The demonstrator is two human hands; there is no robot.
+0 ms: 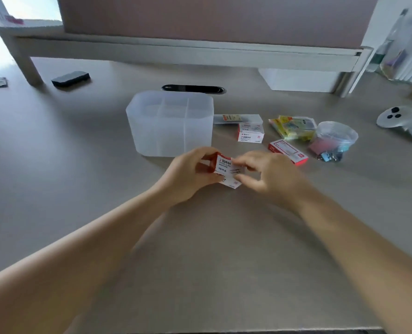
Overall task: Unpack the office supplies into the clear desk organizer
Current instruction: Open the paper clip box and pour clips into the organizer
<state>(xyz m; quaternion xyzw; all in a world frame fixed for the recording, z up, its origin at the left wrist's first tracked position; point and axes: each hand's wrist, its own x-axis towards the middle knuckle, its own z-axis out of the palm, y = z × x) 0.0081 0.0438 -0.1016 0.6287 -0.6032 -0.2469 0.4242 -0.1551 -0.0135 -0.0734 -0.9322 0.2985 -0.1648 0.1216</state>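
Observation:
A small red and white paper clip box (pixel 225 168) is held just in front of the clear desk organizer (pixel 170 124). My left hand (pixel 190 174) grips its left end with curled fingers. My right hand (pixel 265 174) pinches its right end. The organizer has several compartments and stands on the desk with nothing visible inside. To its right lie another paper clip box (pixel 250 133), a red and white box (pixel 288 151), a yellow packet (pixel 293 127), a flat clear packet (pixel 236 118) and a clear tub of coloured binder clips (pixel 332 141).
A white monitor riser (pixel 188 50) spans the back of the desk. A black eraser-like block (pixel 71 78) lies at back left. A white controller (pixel 403 121) sits at far right. A black cable slot (pixel 192 89) is behind the organizer.

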